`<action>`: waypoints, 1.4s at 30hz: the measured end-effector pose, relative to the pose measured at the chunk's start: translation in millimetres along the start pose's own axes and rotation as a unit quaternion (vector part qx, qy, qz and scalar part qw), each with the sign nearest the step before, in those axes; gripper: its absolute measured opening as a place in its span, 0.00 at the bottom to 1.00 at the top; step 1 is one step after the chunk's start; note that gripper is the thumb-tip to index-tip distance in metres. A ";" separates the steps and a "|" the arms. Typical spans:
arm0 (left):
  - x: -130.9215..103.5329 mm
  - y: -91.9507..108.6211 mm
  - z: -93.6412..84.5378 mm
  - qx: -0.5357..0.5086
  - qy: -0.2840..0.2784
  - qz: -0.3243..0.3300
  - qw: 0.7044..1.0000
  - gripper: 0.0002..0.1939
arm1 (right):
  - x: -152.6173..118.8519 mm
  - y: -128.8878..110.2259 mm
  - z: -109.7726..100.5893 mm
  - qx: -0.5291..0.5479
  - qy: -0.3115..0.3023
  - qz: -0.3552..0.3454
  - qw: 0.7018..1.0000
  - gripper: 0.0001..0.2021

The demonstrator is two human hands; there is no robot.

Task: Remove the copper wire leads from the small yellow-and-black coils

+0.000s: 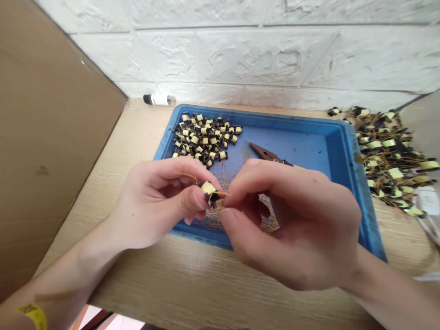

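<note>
Between thumb and fingers, my left hand (161, 201) grips a small transformer coil (208, 188) with yellow tape and a black pin base. Thin copper-coloured wires stick out of it on both sides. My right hand (292, 220) is closed in a pinch at the end of the wire (223, 194) on the coil's right side. Both hands are above the front of a blue tray (333, 146). Behind my right hand lie long-nose pliers (266, 153) with dark jaws, their handles mostly hidden by the hand.
Many similar coils (206, 135) with short pins fill the tray's left back corner. Wire clippings (270, 215) litter its front. Right of the tray, long-wired coils (388, 156) are heaped. A small bottle (160, 99) lies by the white brick-patterned wall (233, 55); a cardboard panel (51, 114) stands left.
</note>
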State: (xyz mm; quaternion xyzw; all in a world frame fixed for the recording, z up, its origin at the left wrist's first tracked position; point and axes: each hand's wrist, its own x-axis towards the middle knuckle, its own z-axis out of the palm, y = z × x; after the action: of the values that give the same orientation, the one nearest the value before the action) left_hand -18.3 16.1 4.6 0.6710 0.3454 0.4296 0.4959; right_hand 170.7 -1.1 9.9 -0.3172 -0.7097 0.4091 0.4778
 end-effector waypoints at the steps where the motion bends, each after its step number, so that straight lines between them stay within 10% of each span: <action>1: 0.5 0.5 0.1 0.005 0.000 0.002 1.000 0.20 | -0.1 0.3 -0.3 -0.004 -0.001 0.000 1.000 0.08; 19: 0.1 4.8 3.0 -0.072 0.001 -0.128 0.989 0.14 | 5.5 -2.3 -4.5 0.045 -0.045 0.175 0.983 0.11; 42: -0.5 4.7 4.3 -0.038 0.018 -0.113 0.993 0.08 | 11.3 -4.5 -8.2 0.156 -0.047 0.240 0.957 0.07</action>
State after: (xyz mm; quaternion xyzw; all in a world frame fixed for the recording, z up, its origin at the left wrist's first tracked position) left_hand -14.4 12.8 8.5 0.6006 0.4116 0.3956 0.5598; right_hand 174.3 8.6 20.3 -0.3804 -0.5619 0.6318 0.3747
